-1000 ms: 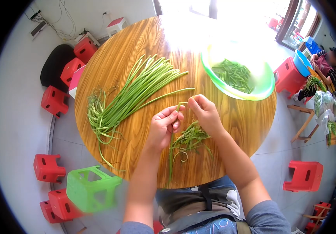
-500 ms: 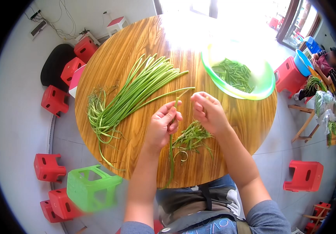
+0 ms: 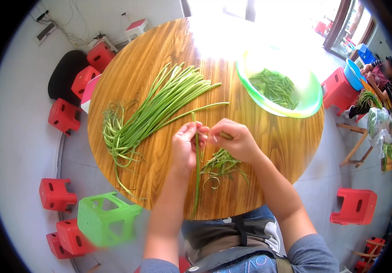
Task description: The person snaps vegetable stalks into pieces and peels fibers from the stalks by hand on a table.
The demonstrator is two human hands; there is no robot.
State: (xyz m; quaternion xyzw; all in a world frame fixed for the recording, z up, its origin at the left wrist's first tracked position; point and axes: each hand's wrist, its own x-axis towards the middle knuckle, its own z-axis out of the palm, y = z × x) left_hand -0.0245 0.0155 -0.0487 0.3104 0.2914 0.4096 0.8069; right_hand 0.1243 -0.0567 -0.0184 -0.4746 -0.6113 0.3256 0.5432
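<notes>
White glare over the far tabletop (image 3: pixel 216 52)

Text: "OVE" | on: wearer's blue shirt front (image 3: pixel 252 265) | remaining letters: partly visible, unreadable

Flooded with daylight at top, near a brown-framed door (image 3: pixel 334 28) at upper right. Bounded at left by a white wall (image 3: pixel 16 118), strung with cables (image 3: pixel 78 31) at upper left; floored in grey tile (image 3: pixel 314 195). Furnished with 1 round wood-grain table (image 3: pixel 296 141) at center, red stools (image 3: pixel 57 185) down the left and 1 green stool (image 3: pixel 91 220) at lower left.
</notes>
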